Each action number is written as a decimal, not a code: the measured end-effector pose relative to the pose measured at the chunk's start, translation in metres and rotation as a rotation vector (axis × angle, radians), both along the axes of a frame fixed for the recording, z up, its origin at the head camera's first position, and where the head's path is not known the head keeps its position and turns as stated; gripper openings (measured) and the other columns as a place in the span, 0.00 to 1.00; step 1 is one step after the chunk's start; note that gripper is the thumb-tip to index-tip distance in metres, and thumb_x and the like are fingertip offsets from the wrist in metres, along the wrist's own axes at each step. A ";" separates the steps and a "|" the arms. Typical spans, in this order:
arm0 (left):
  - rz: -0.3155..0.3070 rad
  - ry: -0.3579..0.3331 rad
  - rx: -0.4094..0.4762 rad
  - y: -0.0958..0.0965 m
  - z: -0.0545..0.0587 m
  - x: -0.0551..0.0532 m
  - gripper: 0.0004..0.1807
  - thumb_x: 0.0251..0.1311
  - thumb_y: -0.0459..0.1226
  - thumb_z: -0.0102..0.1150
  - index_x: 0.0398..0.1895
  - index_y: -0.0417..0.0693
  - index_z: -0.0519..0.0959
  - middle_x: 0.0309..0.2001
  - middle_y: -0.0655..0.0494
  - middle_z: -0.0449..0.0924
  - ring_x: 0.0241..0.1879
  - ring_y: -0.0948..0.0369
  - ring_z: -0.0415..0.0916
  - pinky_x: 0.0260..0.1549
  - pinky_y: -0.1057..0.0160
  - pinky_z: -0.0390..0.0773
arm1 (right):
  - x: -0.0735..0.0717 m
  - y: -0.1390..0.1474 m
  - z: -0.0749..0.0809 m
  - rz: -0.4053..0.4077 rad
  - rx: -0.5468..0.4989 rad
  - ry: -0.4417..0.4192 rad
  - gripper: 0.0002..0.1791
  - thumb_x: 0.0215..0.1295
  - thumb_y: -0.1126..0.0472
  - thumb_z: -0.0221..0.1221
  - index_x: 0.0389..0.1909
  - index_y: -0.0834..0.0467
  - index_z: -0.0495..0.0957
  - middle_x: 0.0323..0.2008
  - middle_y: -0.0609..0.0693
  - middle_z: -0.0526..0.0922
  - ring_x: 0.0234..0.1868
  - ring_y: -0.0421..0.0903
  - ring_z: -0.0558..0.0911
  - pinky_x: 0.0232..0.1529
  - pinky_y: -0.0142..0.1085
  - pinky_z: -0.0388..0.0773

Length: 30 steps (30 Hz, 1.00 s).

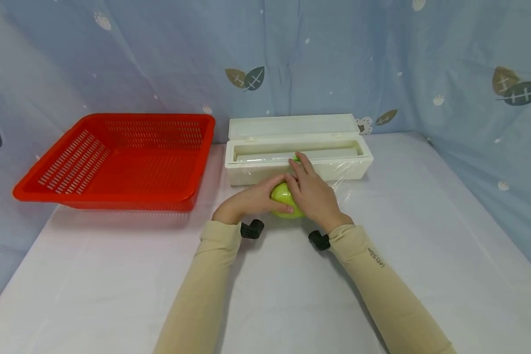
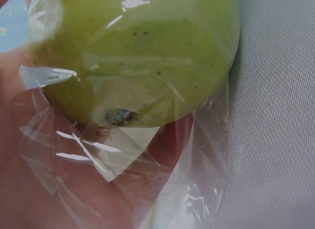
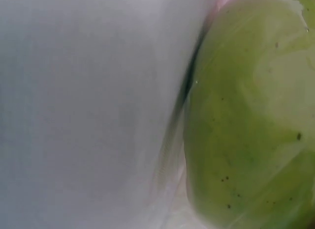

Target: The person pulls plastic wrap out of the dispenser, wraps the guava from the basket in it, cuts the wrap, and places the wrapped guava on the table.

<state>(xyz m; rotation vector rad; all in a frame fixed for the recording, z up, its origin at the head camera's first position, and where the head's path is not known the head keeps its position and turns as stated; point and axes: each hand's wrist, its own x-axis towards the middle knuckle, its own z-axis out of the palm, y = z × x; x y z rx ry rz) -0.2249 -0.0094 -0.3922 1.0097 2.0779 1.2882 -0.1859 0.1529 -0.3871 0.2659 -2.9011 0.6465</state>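
Note:
A round, speckled green fruit [image 1: 281, 194] sits low over the white table, between the two hands. Clear plastic film [image 2: 209, 160] covers it and lies over the left palm. My left hand [image 1: 257, 199] holds the fruit from the left, its fingers and thumb around it. From the right, my right hand [image 1: 315, 199] grips it, the thumb over its top and the longer fingers reaching to the box's front edge. A small green piece [image 1: 297, 158] shows at those fingertips. Beyond them stands a long white film box [image 1: 252, 173] with its lid up and a roll [image 1: 332, 154] inside.
On the left of the table [image 1: 115, 285] stands a red slotted basket [image 1: 128, 199]. A blue printed curtain [image 1: 159, 59] hangs behind and along the sides. A strip of film [image 1: 342, 189] trails by the box's right front. Black wrist cameras [image 1: 252, 229] sit under both wrists.

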 end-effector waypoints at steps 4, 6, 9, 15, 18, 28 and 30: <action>0.008 -0.002 -0.009 0.000 0.000 0.000 0.30 0.47 0.40 0.66 0.54 0.58 0.64 0.45 0.57 0.68 0.40 0.59 0.68 0.39 0.62 0.71 | 0.001 0.000 0.001 -0.013 0.033 0.028 0.32 0.67 0.40 0.30 0.65 0.54 0.57 0.68 0.45 0.46 0.54 0.53 0.70 0.24 0.43 0.75; 0.012 0.003 -0.009 0.000 0.000 -0.001 0.29 0.47 0.41 0.66 0.54 0.58 0.64 0.44 0.57 0.68 0.40 0.59 0.68 0.39 0.62 0.71 | 0.000 0.000 0.001 -0.021 0.046 0.038 0.32 0.67 0.40 0.29 0.65 0.54 0.57 0.68 0.45 0.47 0.54 0.53 0.70 0.24 0.43 0.75; 0.013 0.007 -0.011 0.001 0.000 -0.001 0.29 0.47 0.41 0.66 0.54 0.58 0.64 0.44 0.57 0.68 0.40 0.59 0.68 0.39 0.61 0.71 | 0.000 0.001 0.001 -0.025 0.055 0.037 0.32 0.67 0.40 0.29 0.65 0.53 0.58 0.68 0.45 0.48 0.52 0.53 0.71 0.25 0.43 0.75; 0.007 -0.013 -0.013 0.001 0.001 0.001 0.29 0.47 0.42 0.66 0.54 0.59 0.64 0.45 0.57 0.68 0.41 0.59 0.68 0.40 0.61 0.71 | 0.001 0.002 0.002 -0.028 0.059 0.038 0.32 0.67 0.40 0.30 0.65 0.52 0.57 0.67 0.45 0.49 0.50 0.53 0.72 0.23 0.43 0.74; 0.003 -0.021 -0.002 0.001 0.002 0.001 0.30 0.48 0.41 0.65 0.54 0.58 0.64 0.45 0.56 0.68 0.41 0.59 0.69 0.41 0.62 0.71 | 0.001 0.002 0.003 -0.036 0.068 0.049 0.32 0.67 0.40 0.30 0.65 0.52 0.57 0.67 0.45 0.50 0.50 0.53 0.73 0.21 0.42 0.73; 0.004 -0.053 -0.009 0.000 0.025 0.016 0.30 0.50 0.35 0.63 0.57 0.49 0.62 0.46 0.53 0.68 0.41 0.58 0.69 0.42 0.62 0.71 | 0.003 0.002 0.003 -0.059 0.103 0.063 0.32 0.67 0.41 0.32 0.65 0.54 0.58 0.66 0.49 0.53 0.48 0.54 0.74 0.20 0.43 0.73; 0.002 -0.053 -0.007 -0.001 0.027 0.017 0.31 0.50 0.35 0.62 0.58 0.49 0.62 0.47 0.53 0.67 0.41 0.58 0.69 0.42 0.62 0.71 | 0.003 0.002 0.003 -0.061 0.106 0.078 0.31 0.67 0.41 0.33 0.64 0.55 0.60 0.66 0.50 0.54 0.47 0.55 0.75 0.20 0.43 0.73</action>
